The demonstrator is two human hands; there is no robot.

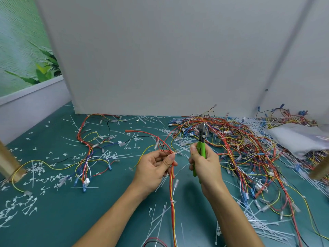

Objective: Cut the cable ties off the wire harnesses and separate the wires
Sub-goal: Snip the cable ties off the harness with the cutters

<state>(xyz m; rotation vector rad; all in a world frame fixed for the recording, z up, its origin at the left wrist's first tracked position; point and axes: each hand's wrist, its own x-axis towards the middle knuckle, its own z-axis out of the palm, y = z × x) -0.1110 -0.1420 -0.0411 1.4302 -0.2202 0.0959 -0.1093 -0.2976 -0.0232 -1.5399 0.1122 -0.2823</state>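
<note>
My left hand (156,166) pinches a wire harness (172,189) of red, orange and yellow wires between thumb and fingers, near a white cable tie (178,152) that sticks out to the right. The harness hangs down toward me, with another white tie (172,201) lower on it. My right hand (204,163) grips green-handled cutters (201,139) upright, jaws pointing up and away, a short gap right of the left hand. A large tangle of wires (240,148) lies behind and right of the cutters.
A second harness (89,150) lies spread at the left on the green mat (62,220). Cut white ties (32,207) litter the mat. A clear plastic bag (299,138) sits at the right. A grey partition (160,59) stands behind; wooden posts (8,163) flank both edges.
</note>
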